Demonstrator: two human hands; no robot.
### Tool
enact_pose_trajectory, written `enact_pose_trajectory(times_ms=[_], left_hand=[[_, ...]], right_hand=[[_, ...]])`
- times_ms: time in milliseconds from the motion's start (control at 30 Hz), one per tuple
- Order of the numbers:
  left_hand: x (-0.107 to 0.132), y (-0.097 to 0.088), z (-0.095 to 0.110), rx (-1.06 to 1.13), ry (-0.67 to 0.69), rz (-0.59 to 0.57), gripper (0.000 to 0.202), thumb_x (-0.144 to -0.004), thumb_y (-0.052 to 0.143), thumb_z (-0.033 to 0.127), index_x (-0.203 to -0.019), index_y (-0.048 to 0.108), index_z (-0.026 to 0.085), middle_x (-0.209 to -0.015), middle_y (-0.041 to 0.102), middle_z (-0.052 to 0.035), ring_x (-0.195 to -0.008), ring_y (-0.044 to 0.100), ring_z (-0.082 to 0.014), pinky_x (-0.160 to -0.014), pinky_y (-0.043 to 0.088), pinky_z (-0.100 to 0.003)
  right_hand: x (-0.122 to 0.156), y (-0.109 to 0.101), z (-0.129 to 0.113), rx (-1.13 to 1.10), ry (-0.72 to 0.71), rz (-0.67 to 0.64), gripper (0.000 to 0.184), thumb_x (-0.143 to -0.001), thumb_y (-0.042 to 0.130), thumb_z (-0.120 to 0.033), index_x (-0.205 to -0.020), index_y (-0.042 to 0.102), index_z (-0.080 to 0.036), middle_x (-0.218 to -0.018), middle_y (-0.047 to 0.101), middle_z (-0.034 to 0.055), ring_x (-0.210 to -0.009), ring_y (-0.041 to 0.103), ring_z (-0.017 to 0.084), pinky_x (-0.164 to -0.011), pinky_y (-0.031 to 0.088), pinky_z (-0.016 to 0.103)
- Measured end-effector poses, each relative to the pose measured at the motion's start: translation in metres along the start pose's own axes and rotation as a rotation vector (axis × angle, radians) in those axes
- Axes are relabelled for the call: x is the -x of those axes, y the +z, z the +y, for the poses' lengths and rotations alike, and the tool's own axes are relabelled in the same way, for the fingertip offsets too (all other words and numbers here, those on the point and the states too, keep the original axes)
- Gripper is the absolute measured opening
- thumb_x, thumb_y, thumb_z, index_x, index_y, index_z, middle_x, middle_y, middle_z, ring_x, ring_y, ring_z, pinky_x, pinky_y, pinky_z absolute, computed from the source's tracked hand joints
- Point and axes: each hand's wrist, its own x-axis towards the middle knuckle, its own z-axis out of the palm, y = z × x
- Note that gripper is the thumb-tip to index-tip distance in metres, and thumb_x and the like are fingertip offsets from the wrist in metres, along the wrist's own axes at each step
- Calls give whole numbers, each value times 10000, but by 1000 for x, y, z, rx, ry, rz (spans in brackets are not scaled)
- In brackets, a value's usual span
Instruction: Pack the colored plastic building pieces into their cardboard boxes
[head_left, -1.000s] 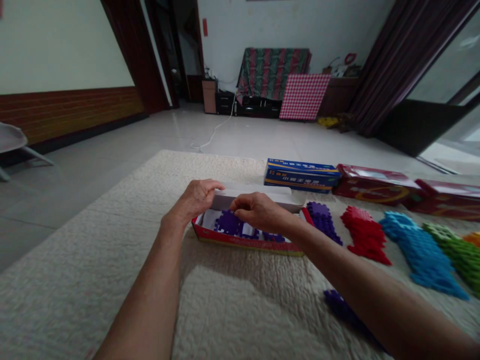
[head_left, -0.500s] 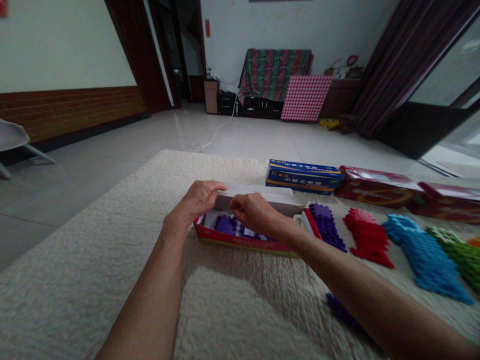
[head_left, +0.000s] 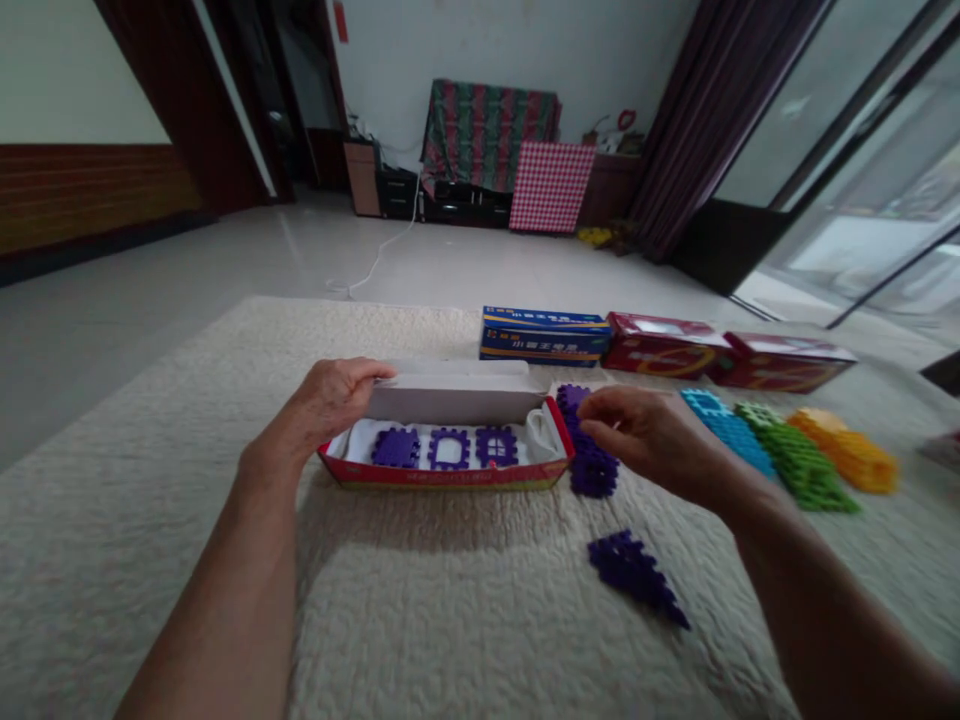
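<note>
Surface: cream quilted rug (head_left: 450, 620) on grey tiled floor (head_left: 225, 260); glass doors at right.
Item: red box (head_left: 450, 475), mid-rug toward the far edge, open, white-lined, three purple pieces (head_left: 448, 447) in a row.
The left hand (head_left: 326, 400) grips its raised white flap (head_left: 450, 400).
The right hand (head_left: 649, 440) is half-curled over the purple stack (head_left: 589, 465); whether it grasps anything cannot be told.

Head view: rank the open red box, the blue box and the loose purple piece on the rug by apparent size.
1. red box, clearly largest.
2. blue box, farther off yet looks bigger than the next.
3. purple piece, smallest though nearest.
</note>
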Motion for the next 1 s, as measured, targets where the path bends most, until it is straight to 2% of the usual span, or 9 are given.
enact_pose_trajectory(times_ms=[100, 200, 400, 633, 800, 1000], left_hand=[[0, 1, -3, -5, -12, -15, 397, -808, 406, 170, -983, 760, 213, -1034, 768, -40, -959, 715, -229, -928, 535, -362], [-1, 2, -5, -20, -36, -29, 409, -803, 399, 219, -997, 759, 225, -1045, 766, -28, -967, 712, -222, -936, 526, -347], [0, 1, -2, -36, -80, -55, 468, -802, 369, 252, -1055, 750, 151, -1067, 758, -75, -1003, 697, -227, -947, 504, -337], [0, 1, -2, -34, -93, -40, 476, -791, 371, 267, -1043, 752, 133, -1055, 759, -92, -977, 703, -237, -935, 505, -353], [0, 1, -5, -42, -85, -47, 462, -794, 382, 246, -1058, 747, 144, -1054, 761, -77, -960, 705, -227, -925, 511, -350], [-1, 3, -7, -36, -81, -36, 451, -789, 388, 232, -1043, 752, 153, -1056, 761, -66, -971, 703, -226, -943, 507, -355]], right_hand=[[14, -1, 27, 185, 36, -124, 137, -799, 591, -252, -887, 670, -181, -838, 687, 48, -721, 617, 166, -634, 449, 289], [21, 3, 37, 311, 53, -170, 152, -796, 606, -238, -926, 660, -180, -928, 684, 72, -817, 633, 200, -693, 457, 321], [24, 14, 28, 437, 90, -191, 156, -794, 627, -201, -948, 633, -176, -980, 655, 81, -903, 634, 233, -691, 446, 314], [20, 28, 18, 523, 150, -218, 134, -838, 618, -256, -947, 607, -180, -1000, 615, 79, -849, 624, 222, -616, 392, 301], [22, 30, 13, 511, 172, -224, 140, -849, 619, -258, -961, 594, -178, -1010, 605, 84, -873, 620, 220, -631, 378, 299], [25, 25, 2, 490, 207, -260, 141, -854, 596, -174, -993, 574, -162, -1023, 616, 94, -899, 620, 215, -677, 392, 308]])
